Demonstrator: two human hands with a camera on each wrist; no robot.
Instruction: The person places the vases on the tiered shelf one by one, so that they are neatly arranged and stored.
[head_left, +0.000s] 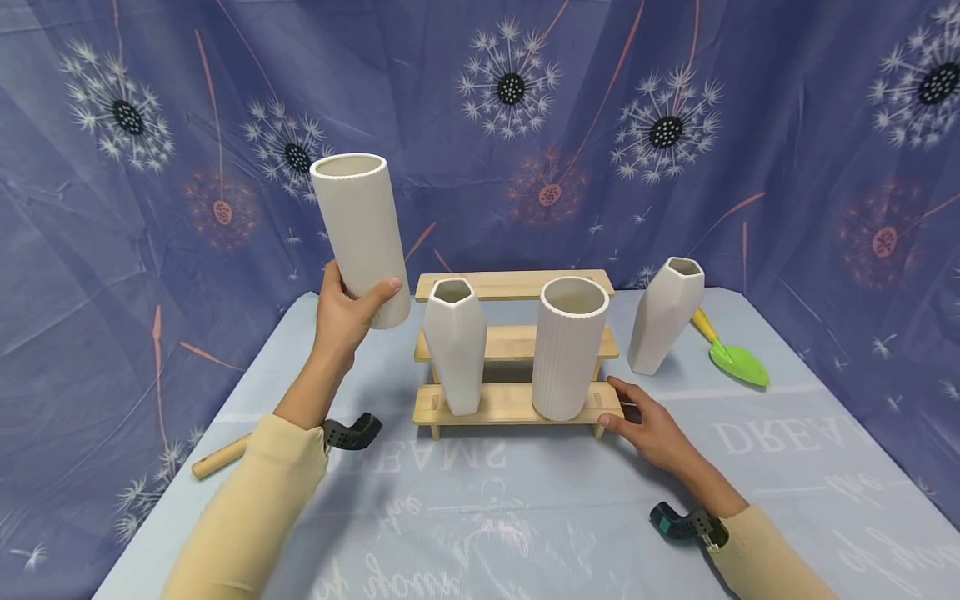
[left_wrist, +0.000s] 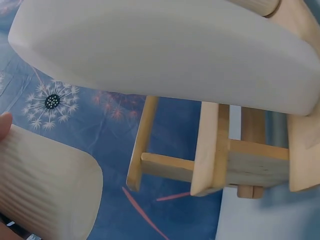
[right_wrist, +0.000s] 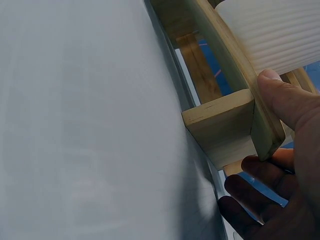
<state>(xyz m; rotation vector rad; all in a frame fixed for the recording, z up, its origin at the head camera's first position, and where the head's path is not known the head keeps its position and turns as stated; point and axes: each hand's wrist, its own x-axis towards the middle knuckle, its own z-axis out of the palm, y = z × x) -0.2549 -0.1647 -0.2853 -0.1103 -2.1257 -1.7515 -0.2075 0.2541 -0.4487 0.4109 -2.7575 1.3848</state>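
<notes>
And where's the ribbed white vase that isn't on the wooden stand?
In the head view, the ribbed vase is at left, held up in the left hand, left of the wooden stand and its faceted vase.

A table [head_left: 562, 492] with a pale blue, lettered surface carries a three-tiered wooden stand [head_left: 513, 286], whose lowest step [head_left: 510, 400] holds a faceted white vase [head_left: 459, 346] and, right of it, a ribbed white cylinder [head_left: 567, 354]. Directly on the table are another faceted vase [head_left: 666, 317], a green trowel [head_left: 725, 354] and a partly hidden wooden rod [head_left: 222, 456].
</notes>
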